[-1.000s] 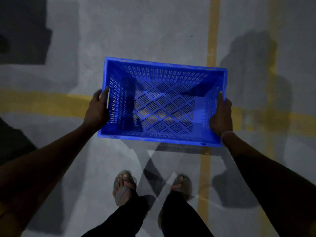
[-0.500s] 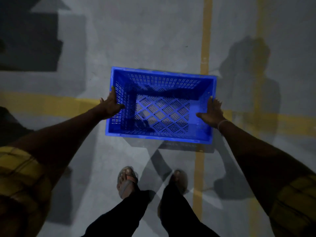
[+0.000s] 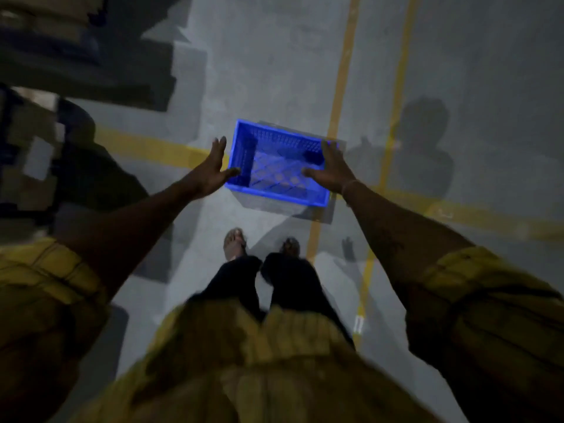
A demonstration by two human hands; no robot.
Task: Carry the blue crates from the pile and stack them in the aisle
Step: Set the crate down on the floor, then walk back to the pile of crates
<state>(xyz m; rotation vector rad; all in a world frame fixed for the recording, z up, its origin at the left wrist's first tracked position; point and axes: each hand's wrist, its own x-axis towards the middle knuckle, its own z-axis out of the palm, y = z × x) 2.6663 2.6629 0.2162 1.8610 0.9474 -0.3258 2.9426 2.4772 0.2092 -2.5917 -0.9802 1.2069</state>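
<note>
Fingers (image 3: pixel 220 145) of left hand (image 3: pixel 213 169) straight and spread, holding nothing, right hand (image 3: pixel 331 166) likewise splayed, both arms stretched forward and down, blue crate (image 3: pixel 276 190) on grey floor (image 3: pixel 274 71) between and below the fingers, contact unclear.

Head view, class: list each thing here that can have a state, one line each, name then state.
blue crate: upright on the floor, open side up, nothing visible inside, held by neither hand
left hand: open, fingers spread, beside the crate's left wall
right hand: open, fingers straight, over the crate's right rim; contact unclear
yellow floor line: painted, running under the crate's right end
</note>
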